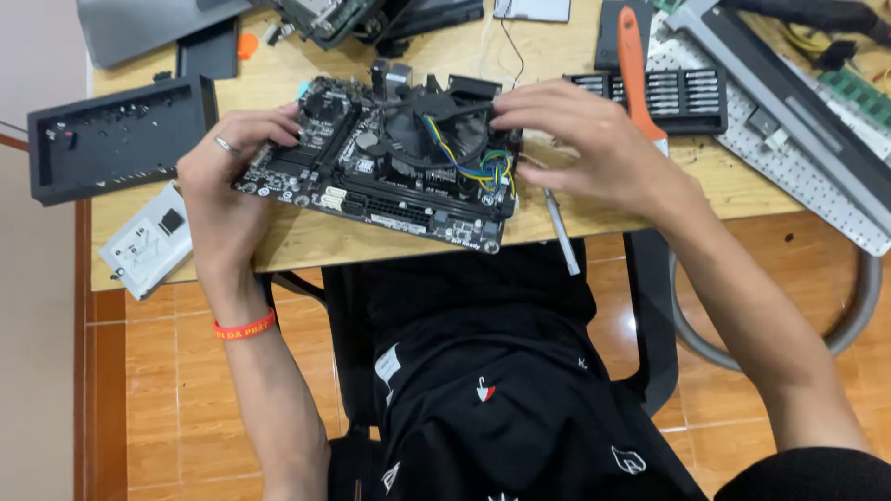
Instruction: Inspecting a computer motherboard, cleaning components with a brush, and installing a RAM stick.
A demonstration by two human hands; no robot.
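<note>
My left hand (225, 190) was curled around the near left edge of the black motherboard (371, 176), thumb on top and fingers tucked beneath, steadying it at the front edge of the wooden table (306, 243). My right hand (594, 144) had its fingers bent down over the far right rim of the round black cooler fan (441, 130), fingertips pressing on the fan frame; whether they pinched anything small I could not tell. Just under that hand the fan's coloured wires (492, 172) ran in a loop to the board, so the cooler was seated and, by my reckoning, its lead was plugged in or nearly so; the long memory slots near my left hand looked unfilled. Just below my right wrist a thin screwdriver (561, 232) lay, its end jutting past the table edge. Beyond my right hand sat a black rack of driver bits (682, 97) with an orange-handled tool (634, 65) lying across it, and a long grey metal panel (789, 121) further right. Out past my left hand lay a black plastic casing (116, 139) and, nearer me, a silvery drive bracket (148, 243).
</note>
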